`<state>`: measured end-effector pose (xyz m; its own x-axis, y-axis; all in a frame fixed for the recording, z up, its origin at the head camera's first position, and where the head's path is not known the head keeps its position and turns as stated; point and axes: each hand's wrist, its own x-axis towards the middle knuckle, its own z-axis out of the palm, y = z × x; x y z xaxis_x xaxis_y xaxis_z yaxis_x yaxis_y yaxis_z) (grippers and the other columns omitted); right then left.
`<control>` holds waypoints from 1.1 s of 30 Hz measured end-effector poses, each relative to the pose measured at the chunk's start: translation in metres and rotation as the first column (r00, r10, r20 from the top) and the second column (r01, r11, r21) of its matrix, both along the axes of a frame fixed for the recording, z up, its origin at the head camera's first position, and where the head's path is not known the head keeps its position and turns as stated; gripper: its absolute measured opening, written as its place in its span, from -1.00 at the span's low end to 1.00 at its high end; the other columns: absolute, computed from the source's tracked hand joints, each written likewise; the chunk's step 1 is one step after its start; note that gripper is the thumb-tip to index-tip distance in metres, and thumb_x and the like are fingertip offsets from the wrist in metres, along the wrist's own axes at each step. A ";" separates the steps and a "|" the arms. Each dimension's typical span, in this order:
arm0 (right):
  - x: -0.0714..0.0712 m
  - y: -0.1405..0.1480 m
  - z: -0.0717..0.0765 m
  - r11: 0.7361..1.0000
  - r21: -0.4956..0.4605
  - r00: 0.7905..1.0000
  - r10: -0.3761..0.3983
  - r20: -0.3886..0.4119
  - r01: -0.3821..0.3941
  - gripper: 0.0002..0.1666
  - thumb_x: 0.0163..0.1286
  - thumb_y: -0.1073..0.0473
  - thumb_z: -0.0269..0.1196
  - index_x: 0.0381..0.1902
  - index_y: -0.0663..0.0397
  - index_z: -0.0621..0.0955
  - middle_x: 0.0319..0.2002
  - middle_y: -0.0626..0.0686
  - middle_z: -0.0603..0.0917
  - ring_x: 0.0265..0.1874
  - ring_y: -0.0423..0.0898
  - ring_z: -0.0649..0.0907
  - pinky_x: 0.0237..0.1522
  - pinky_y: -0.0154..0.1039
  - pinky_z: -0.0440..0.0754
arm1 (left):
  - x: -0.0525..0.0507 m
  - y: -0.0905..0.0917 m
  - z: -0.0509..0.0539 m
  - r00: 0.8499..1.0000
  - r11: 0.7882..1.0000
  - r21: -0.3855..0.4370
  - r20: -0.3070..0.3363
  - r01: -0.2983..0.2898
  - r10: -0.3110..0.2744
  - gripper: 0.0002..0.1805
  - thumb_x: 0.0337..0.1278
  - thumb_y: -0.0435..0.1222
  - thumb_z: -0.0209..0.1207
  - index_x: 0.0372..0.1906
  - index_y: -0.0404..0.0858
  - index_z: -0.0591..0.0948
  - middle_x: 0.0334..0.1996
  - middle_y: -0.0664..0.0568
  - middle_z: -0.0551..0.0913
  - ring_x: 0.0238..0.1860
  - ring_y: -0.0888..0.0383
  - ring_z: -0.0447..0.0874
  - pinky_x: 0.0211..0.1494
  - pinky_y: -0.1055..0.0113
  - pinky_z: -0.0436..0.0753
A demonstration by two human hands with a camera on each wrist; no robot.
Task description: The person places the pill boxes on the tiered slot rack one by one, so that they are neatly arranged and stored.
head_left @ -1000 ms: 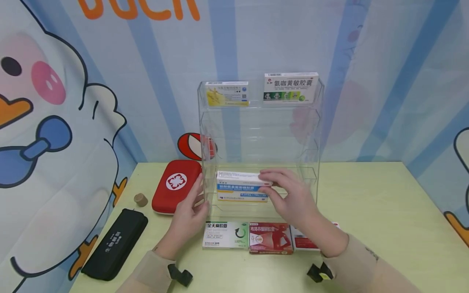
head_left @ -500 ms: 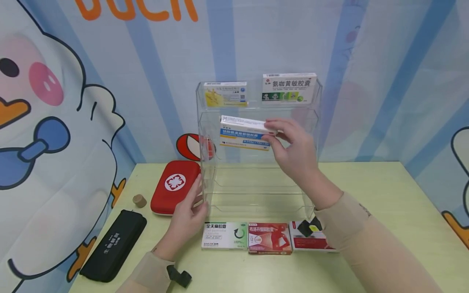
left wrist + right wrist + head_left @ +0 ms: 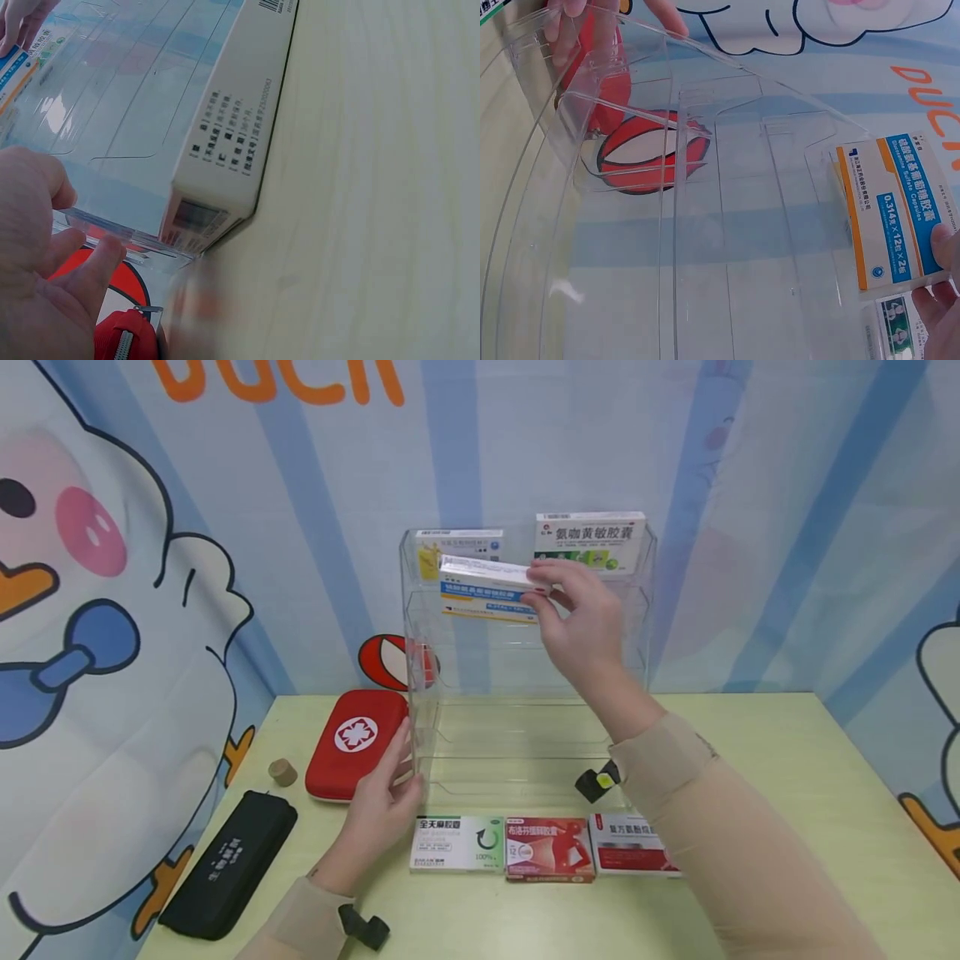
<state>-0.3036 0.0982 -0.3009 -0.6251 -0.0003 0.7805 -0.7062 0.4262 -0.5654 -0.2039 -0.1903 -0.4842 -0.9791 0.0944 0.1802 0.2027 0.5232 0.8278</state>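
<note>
My right hand (image 3: pixel 581 618) pinches the right end of a white, blue and orange medicine box (image 3: pixel 483 585). The box is raised in front of the upper part of a clear tiered display rack (image 3: pixel 525 727), overlapping the yellow-and-white medicine box (image 3: pixel 427 556) on its top tier. In the right wrist view the held medicine box (image 3: pixel 889 210) shows its broad printed face, with thumb and fingers at one edge. My left hand (image 3: pixel 382 806) holds the rack's left side near its lower front; some fingers are hidden behind the side panel.
A white-and-green medicine box (image 3: pixel 588 531) sits top right on the rack. Along its front lie a white-green box (image 3: pixel 457 843), a red box (image 3: pixel 550 850) and a white-red box (image 3: pixel 630 847). Left are a red first-aid case (image 3: pixel 352 760), a cork (image 3: pixel 282 772) and a black pouch (image 3: pixel 228 864).
My right hand has lifted the blue-and-white medicine box from the rack's lower part up toward the top tier, slightly left at the end. The left hand keeps its place on the rack.
</note>
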 end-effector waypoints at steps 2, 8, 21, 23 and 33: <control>-0.004 -0.004 0.000 1.000 -0.008 1.000 0.004 0.019 -0.004 -0.65 0.39 0.42 0.48 0.11 0.36 0.76 0.26 0.24 0.77 0.31 0.07 0.75 0.28 -0.29 0.81 | 0.000 0.000 0.000 1.000 1.000 -0.002 0.004 -0.004 0.004 0.09 0.48 -0.33 0.32 0.77 0.49 -0.01 0.69 0.04 0.42 0.58 -0.17 0.58 0.38 -0.01 0.76; -0.012 -0.016 -0.005 1.000 0.006 0.997 0.003 0.079 -0.003 -0.65 0.39 0.43 0.48 0.12 0.33 0.76 0.26 0.20 0.77 0.30 0.06 0.76 0.30 -0.26 0.80 | 0.001 -0.002 0.001 1.000 1.000 0.000 0.019 -0.016 0.016 0.11 0.47 -0.32 0.32 0.75 0.54 -0.03 0.69 0.04 0.42 0.59 -0.16 0.57 0.39 -0.01 0.76; -0.014 -0.028 -0.018 0.999 0.028 0.989 0.028 0.144 -0.033 -0.67 0.41 0.40 0.47 0.11 0.31 0.77 0.27 0.20 0.76 0.30 0.08 0.76 0.32 -0.38 0.76 | 0.000 0.000 -0.001 1.000 1.000 -0.010 0.006 -0.014 0.014 0.10 0.47 -0.32 0.33 0.76 0.53 -0.03 0.68 0.04 0.43 0.58 -0.16 0.58 0.39 -0.01 0.76; -0.014 -0.029 -0.019 0.999 0.032 0.988 0.023 0.151 -0.028 -0.67 0.42 0.39 0.47 0.12 0.31 0.77 0.28 0.20 0.76 0.30 0.08 0.76 0.32 -0.38 0.75 | 0.000 0.000 -0.001 1.000 1.000 -0.009 0.008 -0.013 0.013 0.10 0.47 -0.32 0.32 0.76 0.54 -0.03 0.68 0.04 0.43 0.58 -0.16 0.58 0.38 -0.01 0.76; -0.014 -0.032 -0.021 0.997 0.077 0.988 -0.004 0.157 -0.009 -0.69 0.49 0.38 0.41 0.15 0.25 0.77 0.33 0.17 0.71 0.35 0.07 0.73 0.36 -0.36 0.73 | 0.000 0.000 -0.001 1.000 1.000 -0.008 -0.015 -0.004 0.004 0.11 0.45 -0.38 0.31 0.78 0.46 -0.01 0.68 -0.02 0.43 0.57 -0.20 0.59 0.37 -0.02 0.76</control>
